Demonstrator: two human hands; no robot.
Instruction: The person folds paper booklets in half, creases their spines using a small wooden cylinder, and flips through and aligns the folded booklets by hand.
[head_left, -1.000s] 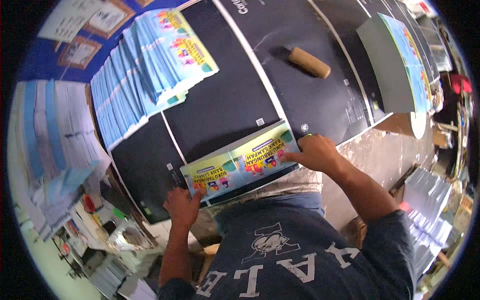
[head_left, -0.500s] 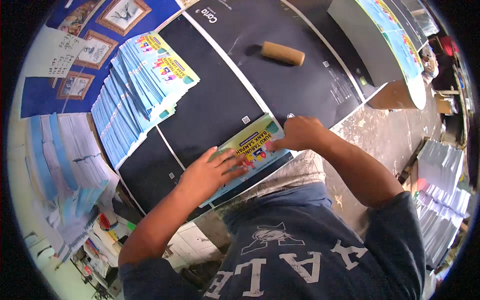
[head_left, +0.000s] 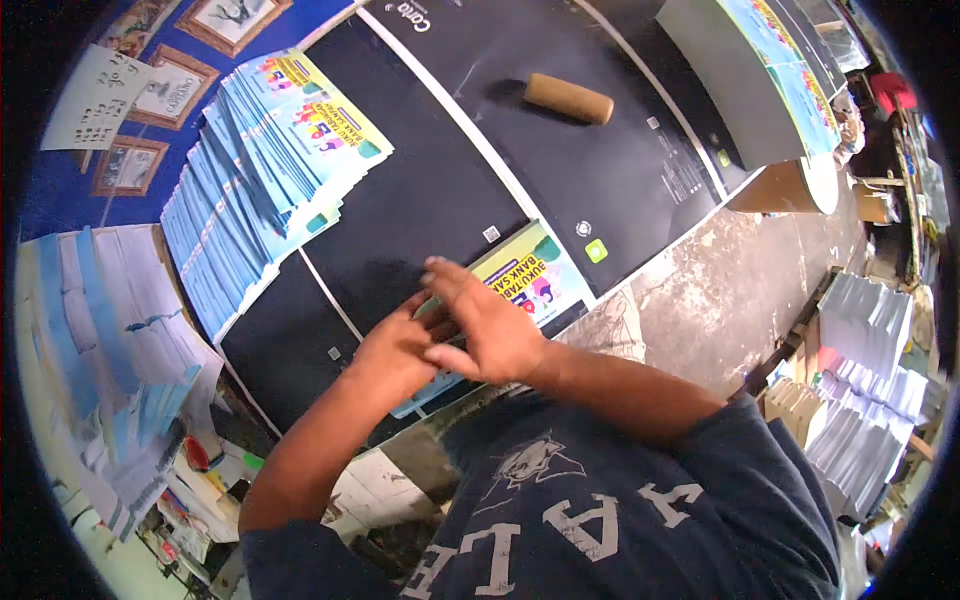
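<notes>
A booklet (head_left: 562,283) with a yellow, blue and green printed cover lies at the table's near edge. My right hand (head_left: 492,330) reaches across its left part, fingers stretched out and thumb apart. Partly beneath it, my left hand (head_left: 395,352) rests over the booklet's left end; its visible fingers are extended and their tips are partly covered by the right hand. Neither hand grips anything that I can see. Both hands hide much of the cover.
A fanned stack of similar booklets (head_left: 270,170) stands at the left on the black tabletop (head_left: 400,200). Farther back lies a brown cylinder (head_left: 568,98). More printed sheets (head_left: 790,75) are at the far right. Paper piles (head_left: 865,330) stand lower right, others (head_left: 125,300) at the left.
My right hand has swept left along the booklet from its right end and now overlaps my left hand. My left hand has stayed near the booklet's left end.
</notes>
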